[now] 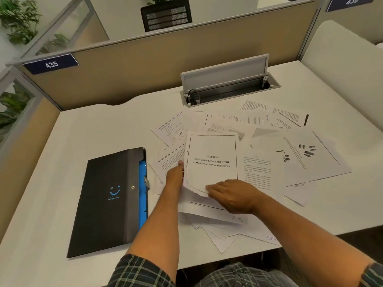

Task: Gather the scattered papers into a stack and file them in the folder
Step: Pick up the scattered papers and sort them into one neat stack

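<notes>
Papers point(211, 162) lie scattered beside the folder point(112, 199). Left hand point(175, 175), fingers straight, squares one edge; right hand point(234, 195) presses flat. Best tap edges flush before sweeping outliers in.

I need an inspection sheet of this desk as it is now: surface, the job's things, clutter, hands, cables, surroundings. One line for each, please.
Surface: white desk, partly covered with sheets.
Job's things: scattered papers in the middle and right; title page on top; black folder lying to the left, blue dividers showing.
Clutter: nothing seen.
Hands: left hand against the title page's left edge; right hand resting on its lower part.
Cables: a black cable in the open cable tray.
Surroundings: beige partition, sign 435, plants.
</notes>
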Demonstrator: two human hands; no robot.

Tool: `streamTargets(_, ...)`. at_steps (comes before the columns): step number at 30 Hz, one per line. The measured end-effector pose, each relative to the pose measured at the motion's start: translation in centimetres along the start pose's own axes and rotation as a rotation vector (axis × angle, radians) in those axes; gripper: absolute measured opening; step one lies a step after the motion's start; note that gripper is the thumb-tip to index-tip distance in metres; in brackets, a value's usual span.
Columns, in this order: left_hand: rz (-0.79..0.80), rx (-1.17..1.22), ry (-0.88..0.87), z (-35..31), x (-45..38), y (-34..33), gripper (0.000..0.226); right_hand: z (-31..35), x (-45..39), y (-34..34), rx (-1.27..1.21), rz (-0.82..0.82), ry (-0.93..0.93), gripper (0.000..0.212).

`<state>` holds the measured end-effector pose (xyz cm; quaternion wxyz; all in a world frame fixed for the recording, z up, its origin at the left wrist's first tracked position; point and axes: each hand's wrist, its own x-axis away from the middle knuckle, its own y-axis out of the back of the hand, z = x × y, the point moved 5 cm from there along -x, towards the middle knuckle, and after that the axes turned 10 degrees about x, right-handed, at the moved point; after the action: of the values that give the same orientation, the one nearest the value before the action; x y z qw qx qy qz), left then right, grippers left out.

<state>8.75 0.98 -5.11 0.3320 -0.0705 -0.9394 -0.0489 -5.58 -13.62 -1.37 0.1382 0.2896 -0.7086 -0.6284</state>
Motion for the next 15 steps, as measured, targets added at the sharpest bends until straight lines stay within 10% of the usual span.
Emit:
streamTargets(3, 0.083, 0.121, -0.005, 0.0, 0.5, -0.4, 0.060, 0.6, 0.0, 0.1, -0.037, -0.024, 0.067, 0.023)
streamTargets(6, 0.109, 0.058, -0.088, -0.3, 0.7, -0.6, 0.034, -0.2, 0.2, 0.6, -0.178, -0.005, -0.025, 0.033)
streamTargets(15, 0.315, 0.296, -0.155, -2.4, 1.5, -0.6, 0.026, -9.1, 4.5, -0.1, -0.731, -0.257, -1.359, 0.081)
